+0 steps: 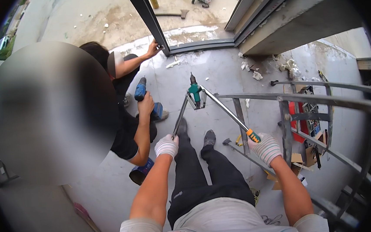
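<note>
A two-handled lever riveter (196, 93) with a green body and dark nose hangs in front of me, its long silver arms spread wide and the nose facing away. My left hand (167, 146), in a striped white knit glove, is closed round the end of the left arm. In the same kind of glove, my right hand (265, 148) grips the right arm at its orange and black grip (253, 136). To my left a crouching person holds a blue cordless drill (140, 90) in one hand and touches the dark metal door frame (154, 27) with the other.
On my right stands a grey metal rack (285, 125), with a red toolbox (298, 120) and cardboard pieces beyond it. A dark blue can (141, 172) sits by the crouching person. White scraps (256, 74) litter the floor near the frame; a hammer (227, 142) lies by the rack.
</note>
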Tool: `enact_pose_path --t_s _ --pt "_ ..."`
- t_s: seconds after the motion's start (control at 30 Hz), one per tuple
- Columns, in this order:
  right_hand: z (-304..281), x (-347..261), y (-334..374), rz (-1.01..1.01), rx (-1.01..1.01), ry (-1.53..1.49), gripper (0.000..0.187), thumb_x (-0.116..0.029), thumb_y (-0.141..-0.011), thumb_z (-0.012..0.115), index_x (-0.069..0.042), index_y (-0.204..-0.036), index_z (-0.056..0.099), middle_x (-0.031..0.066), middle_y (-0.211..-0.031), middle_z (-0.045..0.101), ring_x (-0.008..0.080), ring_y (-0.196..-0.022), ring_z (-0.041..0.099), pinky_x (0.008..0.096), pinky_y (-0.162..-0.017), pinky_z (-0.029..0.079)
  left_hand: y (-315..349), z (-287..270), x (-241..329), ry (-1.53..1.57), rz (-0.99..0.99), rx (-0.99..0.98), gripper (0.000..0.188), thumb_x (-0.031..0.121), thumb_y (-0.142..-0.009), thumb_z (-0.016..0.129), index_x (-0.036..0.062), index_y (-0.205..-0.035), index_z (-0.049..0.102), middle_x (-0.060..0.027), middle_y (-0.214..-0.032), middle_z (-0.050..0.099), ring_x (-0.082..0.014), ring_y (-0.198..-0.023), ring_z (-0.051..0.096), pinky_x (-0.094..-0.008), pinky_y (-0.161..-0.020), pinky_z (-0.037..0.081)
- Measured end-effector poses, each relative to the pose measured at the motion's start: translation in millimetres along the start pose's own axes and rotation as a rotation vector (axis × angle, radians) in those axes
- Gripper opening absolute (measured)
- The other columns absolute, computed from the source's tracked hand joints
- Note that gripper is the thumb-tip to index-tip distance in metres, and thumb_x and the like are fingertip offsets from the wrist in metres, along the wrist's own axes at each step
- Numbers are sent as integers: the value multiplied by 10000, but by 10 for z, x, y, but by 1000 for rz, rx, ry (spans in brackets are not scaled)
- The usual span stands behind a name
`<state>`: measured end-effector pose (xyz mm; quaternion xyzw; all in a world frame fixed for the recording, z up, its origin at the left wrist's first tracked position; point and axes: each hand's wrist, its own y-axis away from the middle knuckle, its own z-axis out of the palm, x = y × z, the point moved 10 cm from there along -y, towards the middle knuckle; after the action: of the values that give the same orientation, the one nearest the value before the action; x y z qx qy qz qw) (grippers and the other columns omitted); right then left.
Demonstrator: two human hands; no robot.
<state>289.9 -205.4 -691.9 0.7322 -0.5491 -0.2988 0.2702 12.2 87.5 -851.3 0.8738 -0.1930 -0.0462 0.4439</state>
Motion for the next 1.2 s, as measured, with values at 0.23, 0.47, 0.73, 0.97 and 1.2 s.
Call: enact_pose_path --t_s 0.23,0.47,0.73,0.97,1.2 --pt "105 -833 -1742 15 15 154 420 -481 -861 687 -73 -958 722 214 -839 711 400 -841 697 462 -785 551 -1945 459 295 130 -174 -28 499 469 -1002 505 47 -1184 700 -234 -1164 711 -406 -1110 678 -491 -955 531" --pt "395 -1500 -3429 9 -5 212 421 -465 -893 671 -63 -1008 720 203 -848 720 375 -832 708 447 -785 558 -3596 695 501 276 -330 8 474 459 -1004 529 72 -1227 688 -217 -1220 702 -398 -1165 663 -497 -967 528" --pt "843 -1871 -4400 -75 75 205 420 -458 -872 670 -43 -920 705 209 -745 664 383 -720 665 441 -721 538 -4736 620 343 403 -440 147 460 445 -1003 532 65 -1206 692 -217 -1179 719 -390 -1128 685 -488 -940 540" --pt "1069 -2069 -4721 -119 45 210 368 -457 -912 662 -90 -933 681 161 -742 683 365 -742 683 469 -725 543 -5161 556 145 411 -455 233 439 420 -1008 532 50 -1188 684 -222 -1143 726 -392 -1087 696 -485 -915 546" --pt "1232 -2126 -4931 -122 21 164 373 -461 -918 658 -89 -923 677 166 -748 685 364 -746 686 464 -728 545 -5354 562 4 452 -446 246 436 428 -1009 545 59 -1196 683 -212 -1140 727 -386 -1079 697 -484 -914 543"
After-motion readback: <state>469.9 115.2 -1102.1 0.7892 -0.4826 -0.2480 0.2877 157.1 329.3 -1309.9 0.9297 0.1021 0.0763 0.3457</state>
